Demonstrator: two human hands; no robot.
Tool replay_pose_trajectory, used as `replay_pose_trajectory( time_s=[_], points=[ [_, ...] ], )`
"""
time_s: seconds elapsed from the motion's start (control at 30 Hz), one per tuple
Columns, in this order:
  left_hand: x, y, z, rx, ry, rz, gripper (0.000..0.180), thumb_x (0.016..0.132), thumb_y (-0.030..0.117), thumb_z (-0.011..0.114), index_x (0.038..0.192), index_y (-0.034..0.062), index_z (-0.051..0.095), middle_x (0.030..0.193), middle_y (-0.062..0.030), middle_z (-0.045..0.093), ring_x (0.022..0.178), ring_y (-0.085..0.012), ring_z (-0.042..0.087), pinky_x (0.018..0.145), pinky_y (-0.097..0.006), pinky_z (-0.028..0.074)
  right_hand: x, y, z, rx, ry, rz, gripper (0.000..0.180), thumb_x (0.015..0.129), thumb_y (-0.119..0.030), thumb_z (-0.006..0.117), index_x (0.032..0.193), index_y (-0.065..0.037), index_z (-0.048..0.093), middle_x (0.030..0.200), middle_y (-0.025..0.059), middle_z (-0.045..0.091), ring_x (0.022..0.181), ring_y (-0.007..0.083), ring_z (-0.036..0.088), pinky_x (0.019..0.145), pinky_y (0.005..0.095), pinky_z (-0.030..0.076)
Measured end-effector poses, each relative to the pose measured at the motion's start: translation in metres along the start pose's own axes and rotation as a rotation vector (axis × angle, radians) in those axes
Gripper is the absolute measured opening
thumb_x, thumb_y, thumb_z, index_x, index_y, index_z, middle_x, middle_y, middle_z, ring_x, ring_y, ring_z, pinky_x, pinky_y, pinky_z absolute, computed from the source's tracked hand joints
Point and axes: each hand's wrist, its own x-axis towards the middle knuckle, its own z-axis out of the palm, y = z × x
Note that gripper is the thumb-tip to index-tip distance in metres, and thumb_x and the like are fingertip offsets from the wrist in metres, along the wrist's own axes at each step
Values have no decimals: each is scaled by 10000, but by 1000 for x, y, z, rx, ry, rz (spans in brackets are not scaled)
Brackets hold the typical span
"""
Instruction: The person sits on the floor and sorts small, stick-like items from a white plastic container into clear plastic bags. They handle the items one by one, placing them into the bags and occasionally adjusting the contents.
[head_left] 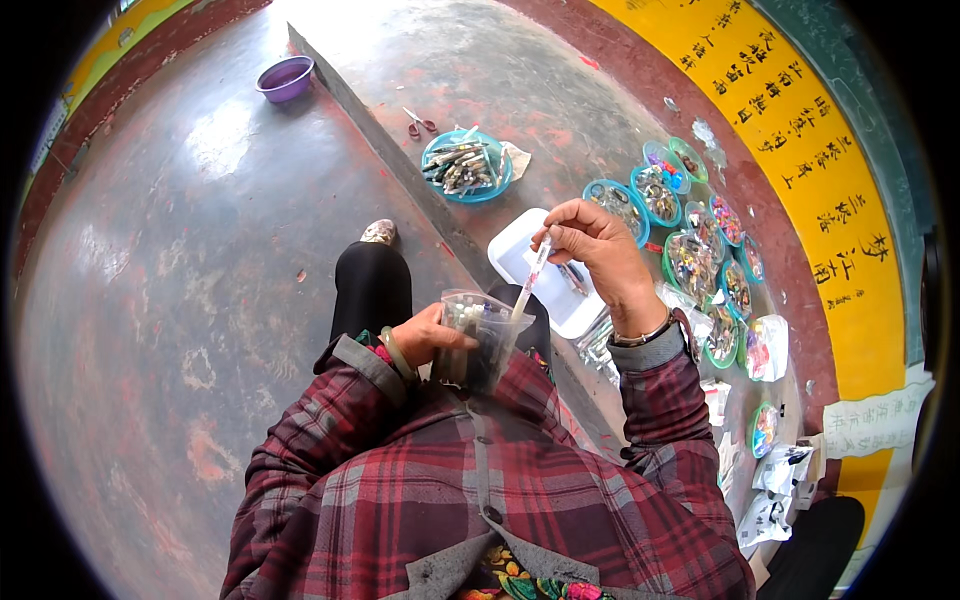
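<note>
My left hand [425,335] grips a see-through plastic bag [478,350] in front of my lap. Dark and pale slim items stand inside it, too blurred to name. Between the thumb and fingertips of my right hand [597,248] is the top of a slim white pen [534,276] with a pink pattern. The pen slants down to the left, and its lower end is at the bag's mouth; I cannot tell how far it is inside. A white tray [512,238] lies just beyond the right hand, with a few dark pens in it, partly hidden by that hand.
Ahead, a blue basket [498,193] holds many pens, with scissors [421,124] lying behind it. Several small round baskets [667,262] of colourful small parts crowd the right side, among plastic packets [768,348]. A floor ledge [385,160] runs diagonally. A purple basin [286,80] stands far left.
</note>
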Motion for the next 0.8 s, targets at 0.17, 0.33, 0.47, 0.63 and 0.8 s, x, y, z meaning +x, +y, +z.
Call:
replay_pose_trajectory(
  time_s=[0.17,0.33,0.47,0.63,0.8],
  points=[
    [-3,-2,2,-13,7,-26,530,710,25,674,1216,4,517,1110,-78,619,1021,-181,578,919,-321,440,-7,6,6,-117,130,-8,116,835,-93,670,900,-4,633,826,61,669,728,113,637,589,225,518],
    [2,-2,-8,-3,15,-15,491,731,21,672,1200,6,529,1102,-68,618,1015,-172,576,912,-316,438,-10,13,17,-181,217,-28,114,808,-68,688,861,15,630,752,69,662,654,104,625,564,225,513],
    [1,-6,-11,3,29,-18,466,746,16,672,1192,11,538,1103,-56,617,1011,-164,575,912,-312,433,-12,14,21,-170,245,23,130,799,-73,695,854,20,623,730,68,650,625,102,618,550,229,508],
    [0,-3,-7,-6,32,-18,479,742,21,677,1199,12,533,1106,-54,616,1017,-165,574,917,-314,432,-10,12,7,-24,107,135,155,838,-112,673,918,8,616,832,75,661,723,122,646,602,224,534],
    [1,-4,-8,-17,16,-23,491,739,23,681,1206,13,530,1118,-63,614,1036,-172,572,933,-322,429,-14,3,1,91,-28,191,197,853,-118,662,994,15,629,904,106,664,803,153,664,636,209,553]
  ],
)
